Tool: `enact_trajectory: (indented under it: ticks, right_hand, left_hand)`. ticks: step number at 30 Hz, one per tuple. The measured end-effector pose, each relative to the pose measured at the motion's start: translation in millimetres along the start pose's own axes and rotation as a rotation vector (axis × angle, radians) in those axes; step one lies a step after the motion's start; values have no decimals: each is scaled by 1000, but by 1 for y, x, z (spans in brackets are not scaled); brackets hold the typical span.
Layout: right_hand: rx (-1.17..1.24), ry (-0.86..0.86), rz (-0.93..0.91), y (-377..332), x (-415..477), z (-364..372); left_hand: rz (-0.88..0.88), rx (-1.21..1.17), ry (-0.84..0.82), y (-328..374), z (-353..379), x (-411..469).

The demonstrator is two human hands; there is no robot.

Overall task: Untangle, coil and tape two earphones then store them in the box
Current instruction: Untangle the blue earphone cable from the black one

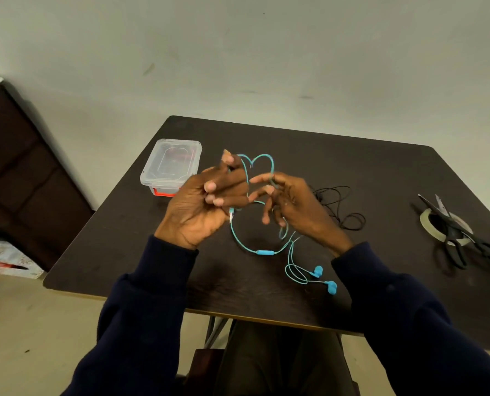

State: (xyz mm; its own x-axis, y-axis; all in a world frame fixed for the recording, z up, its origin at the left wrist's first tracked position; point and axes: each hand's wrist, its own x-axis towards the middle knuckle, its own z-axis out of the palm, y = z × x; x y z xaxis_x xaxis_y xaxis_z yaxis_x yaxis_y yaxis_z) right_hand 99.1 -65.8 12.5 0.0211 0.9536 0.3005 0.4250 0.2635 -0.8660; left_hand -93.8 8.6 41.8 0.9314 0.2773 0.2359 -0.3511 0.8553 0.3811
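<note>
**Coiling the blue earphone (265, 252): loops may slip**

The raised loop could slide off and re-knot, since the earbuds (318, 271) rest on the table (381, 172). The left hand (206, 207) clenches the cable near its plug; the right hand (292, 207), fingers half spread, hooks the loop.

Head view, down onto table (352, 167)

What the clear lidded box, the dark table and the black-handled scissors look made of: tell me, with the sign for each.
Clear rectangular lidded box: likely hard plastic, glossy; its walls and lid are see-through.
Dark square table: wood or wood-look laminate, matt; faint grain shows.
Black-handled scissors: blades look like bare metal, grey with a sheen; handles probably moulded plastic.
</note>
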Motion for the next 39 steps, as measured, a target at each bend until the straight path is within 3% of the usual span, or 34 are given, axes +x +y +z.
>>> enact_trajectory:
  ticks: [4, 9, 11, 14, 19, 26, 29, 32, 39]
  right_hand:
    - [-344, -66, -106, 5, -7, 5]
    - [-980, -224, -217, 3, -23, 10]
    - [-1178, -309, -250, 1, -25, 17]
    - [-1278, -380, -301, -10, -27, 26]
    - [-1225, -341, -423, -29, -32, 28]
    - [-968, 29, -564, -50, -17, 3]
    - [-950, 158, -505, -51, -4, -12]
    - [-779, 234, -411, -48, 6, -25]
    - [-438, 241, -182, -30, 8, -18]
  left_hand:
    - [229, -132, 35, 5, 1, -1]
    - [558, -145, 180, 12, -3, 0]
    - [589, -98, 183, 12, -7, 1]
    - [585, 39, 203, 9, -13, 5]
    - [635, 567, 396, 1, -25, 11]
    - [428, 1079, 534, -23, -24, 17]
    - [319, 1068, 551, -29, -21, 18]
    - [211, 1004, 573, -30, -20, 21]
    - [80, 684, 313, -30, -18, 17]
